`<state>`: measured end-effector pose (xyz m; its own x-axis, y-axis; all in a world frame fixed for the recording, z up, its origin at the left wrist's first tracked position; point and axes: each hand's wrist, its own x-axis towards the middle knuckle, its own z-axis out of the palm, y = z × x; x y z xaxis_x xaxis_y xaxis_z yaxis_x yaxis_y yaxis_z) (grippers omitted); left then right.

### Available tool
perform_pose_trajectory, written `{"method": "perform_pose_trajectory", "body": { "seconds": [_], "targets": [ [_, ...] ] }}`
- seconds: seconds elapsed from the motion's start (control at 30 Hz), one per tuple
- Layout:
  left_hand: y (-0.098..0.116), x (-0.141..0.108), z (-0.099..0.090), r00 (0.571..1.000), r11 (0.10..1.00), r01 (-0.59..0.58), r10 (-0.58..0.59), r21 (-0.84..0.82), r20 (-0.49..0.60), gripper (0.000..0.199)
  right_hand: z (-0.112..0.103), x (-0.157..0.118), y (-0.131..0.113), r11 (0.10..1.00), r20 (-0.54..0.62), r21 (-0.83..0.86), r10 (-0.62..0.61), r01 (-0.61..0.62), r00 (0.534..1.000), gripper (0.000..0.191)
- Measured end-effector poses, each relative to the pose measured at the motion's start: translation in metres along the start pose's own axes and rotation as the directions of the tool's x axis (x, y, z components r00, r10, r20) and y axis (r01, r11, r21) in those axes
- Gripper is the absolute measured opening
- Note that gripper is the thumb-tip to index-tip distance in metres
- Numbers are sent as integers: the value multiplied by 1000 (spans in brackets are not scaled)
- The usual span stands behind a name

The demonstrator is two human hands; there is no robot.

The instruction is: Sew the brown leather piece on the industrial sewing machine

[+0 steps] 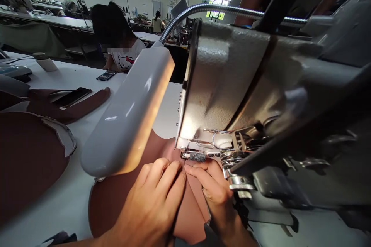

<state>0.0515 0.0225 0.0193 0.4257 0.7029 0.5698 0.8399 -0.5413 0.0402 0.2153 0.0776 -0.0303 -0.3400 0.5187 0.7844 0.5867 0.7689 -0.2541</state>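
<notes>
Reddish-brown material (189, 216) lies under the head of a sewing machine (228, 69), with a seam line running down it. My left hand (158, 193) presses on the material left of the seam, its fingers bent and close together. On the right side, my right hand (213, 185) pinches the material's edge between thumb and fingers, just below the machine's needle area. Both hands' fingertips are close to the presser parts (193, 156). A lit lamp (130, 115) on a flexible metal neck hangs above the left part of the material.
More brown pieces (26, 162) lie on the white table (58, 197) at left, with a phone (72, 97) on one. Farther back are a second phone (106, 75), a cup (45, 61) and a person in a white shirt (126, 56). Another person (157, 22) sits in the distance.
</notes>
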Motion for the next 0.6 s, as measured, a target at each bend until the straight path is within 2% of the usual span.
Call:
{"method": "perform_pose_trajectory", "body": {
  "seconds": [0.13,0.27,0.37,0.43,0.6],
  "targets": [
    [-2,1,2,1000,998,11,-11,-61,3,62,-11,12,-8,999,-3,36,-7,7,1000,35],
    [-5,2,2,998,998,28,-24,-64,57,62,-11,21,-10,998,-87,11,-62,63,994,31],
    [-7,1,2,1000,998,-7,7,-63,8,61,-8,20,-9,997,-132,-47,-74,69,988,25],
    [-8,0,3,1000,998,-5,6,-62,15,58,-7,17,-9,997,-136,-58,-50,42,989,26],
    [-9,-3,10,999,997,22,-25,-68,-37,41,-5,12,-9,998,-143,-61,-12,3,990,30]
  ]
}}
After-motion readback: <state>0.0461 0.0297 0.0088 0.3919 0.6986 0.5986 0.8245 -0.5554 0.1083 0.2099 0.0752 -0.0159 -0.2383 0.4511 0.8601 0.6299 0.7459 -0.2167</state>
